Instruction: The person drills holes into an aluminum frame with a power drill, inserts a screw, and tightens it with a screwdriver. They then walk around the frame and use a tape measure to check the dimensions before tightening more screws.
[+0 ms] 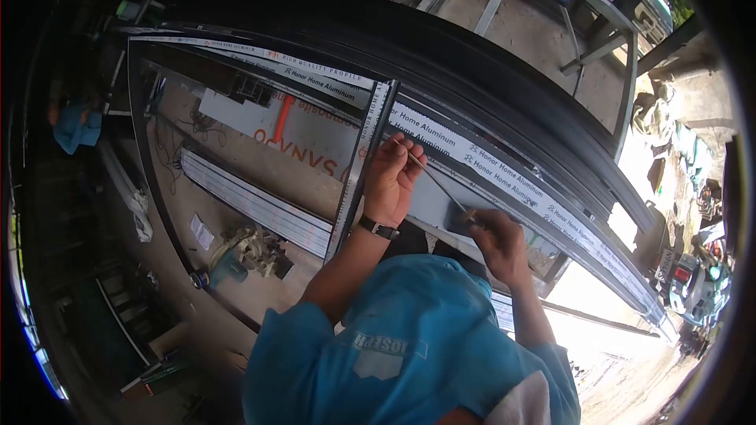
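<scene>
A long thin metal shaft, which looks like a screwdriver (437, 177), runs slantwise between my two hands. Around its near end my right hand (500, 242) is closed, so the handle is mostly hidden. The fingers of my left hand (394, 177) pinch the far end; whether they also hold something small there I cannot make out. Just beside my left hand stands the dark upright bar (366, 153) of an aluminium frame, with printed protective film on it. Past both hands lie long profiles (488, 161) wrapped in white printed film.
Long black profiles (315, 19) lie across the far side. Inside the frame, white strips (252, 200) and an orange-lettered panel (307, 153) show lower down. Crumpled scraps (252, 252) lie on the ground. A motorbike (697, 287) stands at the right, and a person in blue (76, 126) at the left.
</scene>
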Motion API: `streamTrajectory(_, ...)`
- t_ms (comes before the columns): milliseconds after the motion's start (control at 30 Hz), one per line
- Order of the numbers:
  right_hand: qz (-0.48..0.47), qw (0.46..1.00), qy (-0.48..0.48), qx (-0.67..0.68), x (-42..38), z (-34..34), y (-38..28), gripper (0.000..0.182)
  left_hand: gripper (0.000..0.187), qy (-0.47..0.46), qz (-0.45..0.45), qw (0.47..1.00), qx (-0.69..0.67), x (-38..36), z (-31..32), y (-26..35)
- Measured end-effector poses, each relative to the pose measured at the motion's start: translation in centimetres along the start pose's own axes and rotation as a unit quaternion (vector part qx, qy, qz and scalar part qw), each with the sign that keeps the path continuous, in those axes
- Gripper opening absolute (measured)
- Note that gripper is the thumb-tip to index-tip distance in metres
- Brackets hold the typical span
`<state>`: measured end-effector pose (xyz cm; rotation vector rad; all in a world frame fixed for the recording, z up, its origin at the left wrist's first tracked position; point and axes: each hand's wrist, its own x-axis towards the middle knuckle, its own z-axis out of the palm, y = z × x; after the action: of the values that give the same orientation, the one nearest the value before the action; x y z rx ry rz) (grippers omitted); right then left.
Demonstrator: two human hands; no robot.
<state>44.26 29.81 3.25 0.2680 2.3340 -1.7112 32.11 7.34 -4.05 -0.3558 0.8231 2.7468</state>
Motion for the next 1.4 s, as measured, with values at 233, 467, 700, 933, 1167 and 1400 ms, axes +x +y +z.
streamTrajectory(233, -0.067, 0.994, 0.057, -0.063, 4.0, -1.0, 1.1, 0.027, 0.023, 0.035, -0.065, 0.997, 0.002, 4.3, -0.1, -2.1)
streamTrajectory(467, -0.137, 0.978, 0.084, -0.133, 10.0, -2.5, 0.6, 0.031, 0.023, 0.106, -0.027, 0.992, 0.062, 8.0, 1.5, -1.2)
streamTrajectory(700, -0.159, 0.974, 0.068, -0.144, 14.3, -3.9, 1.3, 0.032, 0.022, 0.129, -0.011, 0.990, 0.054, 10.7, 1.0, -1.2)
streamTrajectory(933, -0.185, 0.969, 0.030, -0.159, 16.7, -5.7, 1.3, 0.033, 0.019, 0.139, -0.001, 0.990, 0.023, 10.8, 1.3, -1.4)
streamTrajectory(1167, -0.205, 0.962, 0.018, -0.181, 17.7, -6.0, 0.8, 0.034, 0.018, 0.150, -0.004, 0.989, 0.008, 10.6, 1.3, -1.2)
streamTrajectory(1400, -0.159, 0.975, -0.037, -0.152, 18.8, -7.1, -1.1, 0.032, 0.018, 0.137, -0.004, 0.990, 0.006, 10.5, 1.9, -1.0)
